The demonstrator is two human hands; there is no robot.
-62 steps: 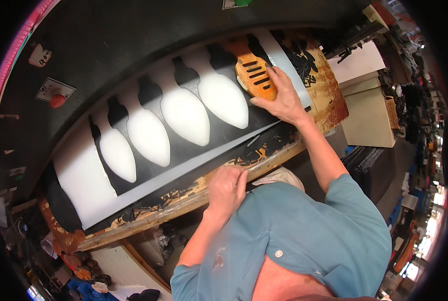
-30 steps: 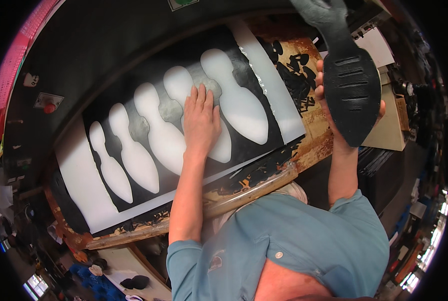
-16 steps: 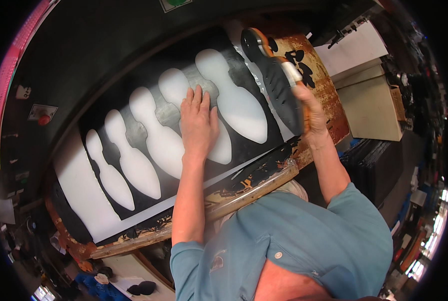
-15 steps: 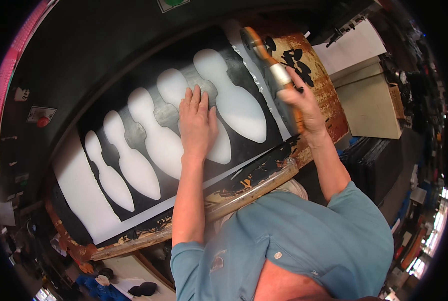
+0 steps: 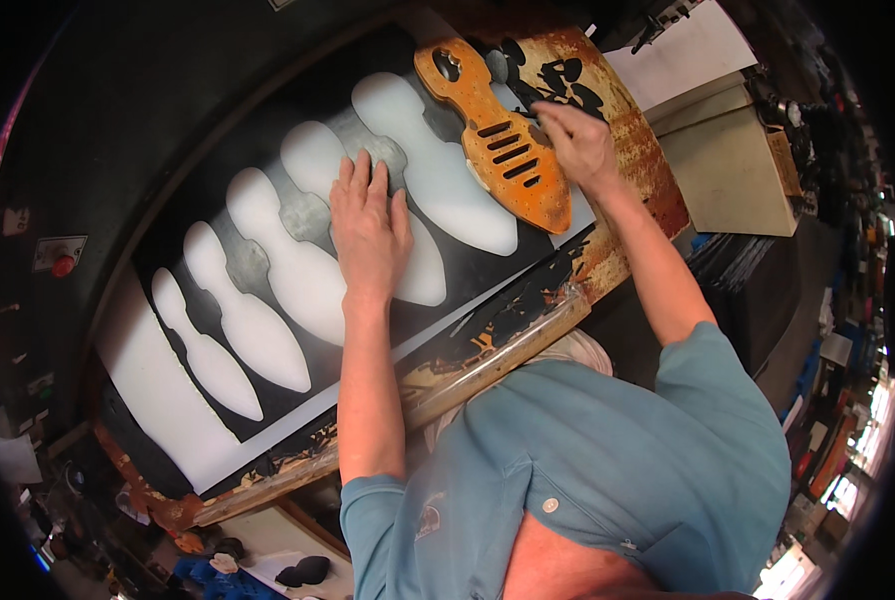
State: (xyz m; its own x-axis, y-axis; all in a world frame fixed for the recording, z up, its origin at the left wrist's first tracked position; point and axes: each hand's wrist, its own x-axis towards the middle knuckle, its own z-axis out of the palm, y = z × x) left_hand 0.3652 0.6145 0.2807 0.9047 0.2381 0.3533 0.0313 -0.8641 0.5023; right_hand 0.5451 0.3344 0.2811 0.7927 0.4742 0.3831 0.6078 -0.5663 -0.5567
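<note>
So the person's left hand [image 5: 369, 228] is flat, fingers slightly spread, holding nothing, on the cut-out black sheet [image 5: 472, 272]. Right hand [image 5: 582, 148] is half-curled, can't tell if it's touching anything. Orange die [image 5: 486, 114], gripped on edge half a second ago, now lies flat just left of it (placement looks about done). Black scraps [image 5: 587, 96] sit beyond.

"And where are we watching from?"
"Head-worn, left lens of the pair, looking steeply down!"
"Close in, too: the shirt [image 5: 607, 440] fills much of the lower edge!"
"Just beyond, the bench [image 5: 655, 190] slants across the middle, and that wide fisheye bends straight edges towards a dark rim!"
</note>
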